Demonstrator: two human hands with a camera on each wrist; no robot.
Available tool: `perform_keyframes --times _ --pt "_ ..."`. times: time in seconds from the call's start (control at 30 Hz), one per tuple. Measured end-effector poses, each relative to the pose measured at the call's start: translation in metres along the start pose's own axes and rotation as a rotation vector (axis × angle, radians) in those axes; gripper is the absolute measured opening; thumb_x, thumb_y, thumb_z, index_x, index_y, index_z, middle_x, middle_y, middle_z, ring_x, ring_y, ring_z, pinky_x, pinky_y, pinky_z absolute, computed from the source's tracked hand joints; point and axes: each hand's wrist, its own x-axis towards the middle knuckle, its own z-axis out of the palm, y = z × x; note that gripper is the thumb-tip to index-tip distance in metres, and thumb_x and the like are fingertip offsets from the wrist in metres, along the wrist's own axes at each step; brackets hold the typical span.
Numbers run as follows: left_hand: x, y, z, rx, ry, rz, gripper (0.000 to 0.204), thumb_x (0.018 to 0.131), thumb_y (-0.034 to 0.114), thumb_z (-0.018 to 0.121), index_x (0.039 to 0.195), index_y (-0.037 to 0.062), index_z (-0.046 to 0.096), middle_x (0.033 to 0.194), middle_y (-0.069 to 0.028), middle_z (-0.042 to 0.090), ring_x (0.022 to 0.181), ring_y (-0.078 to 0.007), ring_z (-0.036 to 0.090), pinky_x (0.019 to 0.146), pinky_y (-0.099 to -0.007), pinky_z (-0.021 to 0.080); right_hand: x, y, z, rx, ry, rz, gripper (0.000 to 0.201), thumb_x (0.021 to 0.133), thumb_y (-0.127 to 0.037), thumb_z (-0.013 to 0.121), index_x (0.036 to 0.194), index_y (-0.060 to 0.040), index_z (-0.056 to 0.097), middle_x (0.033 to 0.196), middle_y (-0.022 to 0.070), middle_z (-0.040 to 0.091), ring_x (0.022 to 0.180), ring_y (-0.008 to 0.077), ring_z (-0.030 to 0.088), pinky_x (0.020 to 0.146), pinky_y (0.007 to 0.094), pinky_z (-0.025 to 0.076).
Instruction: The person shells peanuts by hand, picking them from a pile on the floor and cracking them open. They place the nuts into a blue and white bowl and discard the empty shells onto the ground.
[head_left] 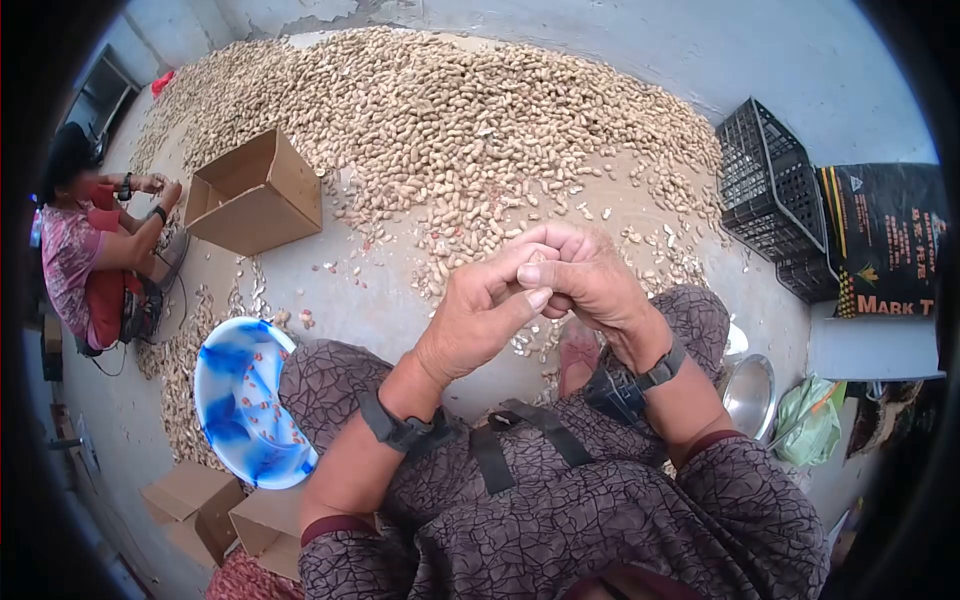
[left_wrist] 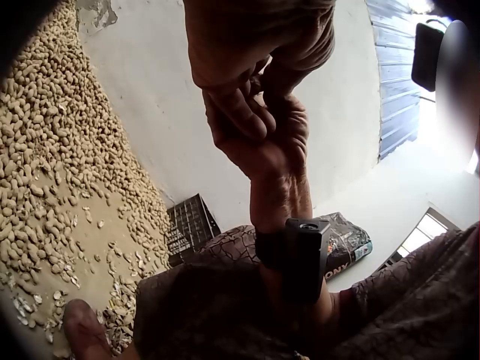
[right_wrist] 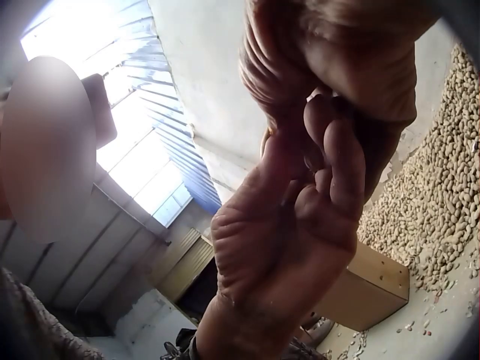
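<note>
Both hands meet in front of the body, above the floor between the knees. My left hand [head_left: 470,318] and right hand [head_left: 600,285] pinch a peanut [head_left: 537,258] between thumbs and fingertips. Only a small bit of it shows; the fingers hide the rest. In the left wrist view the right hand [left_wrist: 262,150] is below, its fingertips against those of the left. The right wrist view has the left hand [right_wrist: 289,225] palm side in view, fingers curled. Beside the left knee stands a blue and white basin [head_left: 222,375] with reddish shelled kernels in it.
A large heap of unshelled peanuts [head_left: 430,110] spreads along the wall. Near it stand a cardboard box [head_left: 245,225] and black plastic crates [head_left: 765,170]. Another person [head_left: 95,240] sits at left. A metal bowl [head_left: 748,395] and green plastic bag [head_left: 808,425] lie at right.
</note>
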Motion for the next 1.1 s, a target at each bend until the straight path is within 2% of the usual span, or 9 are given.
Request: perform_keyframes --times 0.27,0.37,0.47,0.57,0.67,0.77,0.83,0.97,1.1 --pt "-0.003 0.002 -0.003 0.019 -0.03 0.035 0.038 0.08 -0.002 0.044 0.118 -0.005 0.043 0.102 -0.0075 0.053 0.088 -0.0112 0.055 0.078 -0.0251 0.047 0.001 0.002 0.004 -0.028 0.019 -0.017 0.023 0.079 -0.013 0.061 0.093 0.0039 0.056 0.062 0.0005 0.051 0.046 0.0028 0.04 0.039 0.0168 0.028" --pt "-0.003 0.005 0.0 -0.093 0.016 0.011 0.037 0.079 -0.005 0.042 0.115 -0.0051 0.045 0.104 -0.0066 0.052 0.091 -0.0106 0.054 0.078 -0.0247 0.046 0.001 0.002 0.004 -0.014 -0.031 -0.028 0.024 0.079 -0.014 0.061 0.094 0.0037 0.056 0.063 -0.0001 0.052 0.049 0.0025 0.041 0.041 0.0163 0.029" --pt "0.001 0.006 -0.004 0.047 0.034 0.032 0.034 0.078 -0.006 0.041 0.112 -0.0052 0.046 0.105 -0.005 0.051 0.092 -0.0096 0.052 0.077 -0.0236 0.045 0.005 0.001 0.0 -0.073 -0.048 -0.07 0.025 0.078 -0.016 0.061 0.094 0.0029 0.056 0.064 -0.0006 0.052 0.051 0.0022 0.042 0.042 0.0161 0.03" --pt "0.0 0.008 -0.003 0.145 0.02 0.048 0.03 0.079 -0.004 0.043 0.109 -0.0052 0.047 0.106 -0.005 0.05 0.091 -0.008 0.051 0.075 -0.023 0.045 0.004 0.0 -0.001 -0.04 -0.063 -0.029 0.026 0.078 -0.016 0.062 0.095 0.0021 0.056 0.065 -0.0014 0.052 0.05 0.0015 0.04 0.042 0.0157 0.029" --pt "-0.002 0.012 0.001 0.135 -0.025 0.089 0.023 0.081 -0.001 0.047 0.103 -0.0056 0.05 0.104 -0.0057 0.05 0.086 -0.008 0.054 0.071 -0.0219 0.046 0.003 0.001 0.0 -0.044 -0.038 -0.053 0.024 0.078 -0.016 0.061 0.094 0.0013 0.058 0.063 -0.002 0.052 0.047 0.0009 0.039 0.04 0.0153 0.029" --pt "-0.002 0.012 0.005 0.074 0.022 0.088 0.016 0.082 0.004 0.049 0.094 -0.0057 0.052 0.102 -0.0079 0.053 0.079 -0.0093 0.058 0.066 -0.0206 0.047 0.0 -0.001 0.006 -0.087 -0.007 -0.038 0.022 0.078 -0.016 0.06 0.091 0.001 0.059 0.062 -0.0019 0.053 0.044 0.0008 0.039 0.038 0.0152 0.028" --pt "-0.003 0.013 0.005 0.182 0.062 0.131 0.013 0.083 0.006 0.05 0.089 -0.0059 0.053 0.103 -0.0102 0.054 0.071 -0.0113 0.061 0.061 -0.02 0.047 0.0 0.0 0.009 -0.061 0.015 -0.086 0.021 0.078 -0.016 0.06 0.089 0.0012 0.06 0.061 -0.0012 0.053 0.044 0.0012 0.04 0.037 0.016 0.029" --pt "-0.004 0.01 0.003 0.191 0.078 0.163 0.013 0.083 0.006 0.05 0.087 -0.0055 0.053 0.104 -0.0124 0.054 0.07 -0.0116 0.062 0.06 -0.0208 0.048 0.0 0.0 0.012 -0.078 0.025 -0.09 0.021 0.078 -0.016 0.06 0.09 0.0018 0.06 0.061 -0.0007 0.053 0.044 0.0014 0.04 0.037 0.0163 0.029" --pt "-0.005 0.008 0.001 0.237 0.063 0.126 0.015 0.084 0.009 0.049 0.088 -0.0047 0.054 0.093 -0.0108 0.058 0.07 -0.0109 0.061 0.061 -0.0217 0.048 0.0 0.0 0.01 -0.035 0.024 -0.043 0.023 0.079 -0.016 0.06 0.091 0.0034 0.059 0.062 -0.0001 0.053 0.044 0.0023 0.042 0.037 0.0162 0.03"
